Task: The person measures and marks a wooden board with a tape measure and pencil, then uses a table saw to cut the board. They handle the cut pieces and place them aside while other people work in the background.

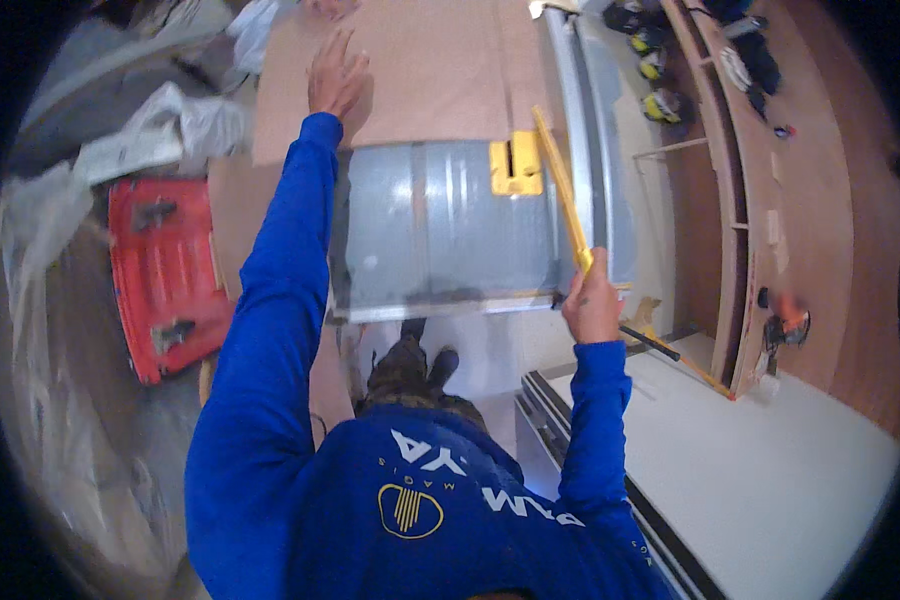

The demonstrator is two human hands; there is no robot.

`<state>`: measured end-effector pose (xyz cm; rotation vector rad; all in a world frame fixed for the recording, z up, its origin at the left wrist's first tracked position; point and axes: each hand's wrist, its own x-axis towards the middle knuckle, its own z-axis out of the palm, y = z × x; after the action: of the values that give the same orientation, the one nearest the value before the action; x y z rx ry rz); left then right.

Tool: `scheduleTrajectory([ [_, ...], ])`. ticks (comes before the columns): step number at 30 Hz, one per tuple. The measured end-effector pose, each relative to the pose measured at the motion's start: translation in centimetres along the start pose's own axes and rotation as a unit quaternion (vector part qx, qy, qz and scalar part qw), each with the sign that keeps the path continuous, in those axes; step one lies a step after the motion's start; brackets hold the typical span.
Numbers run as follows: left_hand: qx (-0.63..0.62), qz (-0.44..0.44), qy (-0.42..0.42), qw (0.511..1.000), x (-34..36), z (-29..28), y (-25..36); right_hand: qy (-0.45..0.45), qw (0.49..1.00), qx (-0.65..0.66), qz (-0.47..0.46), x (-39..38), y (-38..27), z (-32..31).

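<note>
My left hand (338,78) lies on a brown wooden panel (430,75), with its fingers stretched out. The panel rests on the far part of a grey metal table-saw top (420,230). My right hand (592,300) grips the near end of a long yellow push stick (562,190), which slants forward and left, its far tip at the panel's near right part. Left of the stick, a yellow insert plate (516,165) with a dark slot is set in the saw top, just short of the panel's near edge. A silver metal fence (575,130) runs along the right side.
Part of another person's hand (330,7) shows at the panel's far edge. A red plastic case lid (165,270) and crumpled plastic sheeting (60,330) lie at left. On the right are a wooden shelf frame (720,180), an orange power tool (790,318) and a large white panel (760,460).
</note>
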<state>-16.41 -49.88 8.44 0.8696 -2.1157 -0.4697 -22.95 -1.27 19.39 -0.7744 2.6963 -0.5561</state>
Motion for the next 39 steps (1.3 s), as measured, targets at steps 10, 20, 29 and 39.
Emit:
scheduleTrajectory([
  [10,0.0,-0.425,0.179,0.887,-41.9,-19.3,-2.4,0.033,0.993,-0.029,-0.109,2.3,4.5,1.2],
  [20,-0.261,-0.585,-0.122,0.758,-58.9,5.9,-0.1,-0.06,0.998,0.026,-0.016,5.4,6.9,-1.1],
  [29,-0.18,-0.527,-0.153,0.816,-51.8,5.8,-2.4,-0.094,0.99,0.079,0.07,4.1,4.5,-3.6],
  [39,-0.151,-0.459,-0.137,0.865,-47.4,5.8,-3.7,-0.087,0.993,0.058,0.054,5.1,5.7,-4.5],
])
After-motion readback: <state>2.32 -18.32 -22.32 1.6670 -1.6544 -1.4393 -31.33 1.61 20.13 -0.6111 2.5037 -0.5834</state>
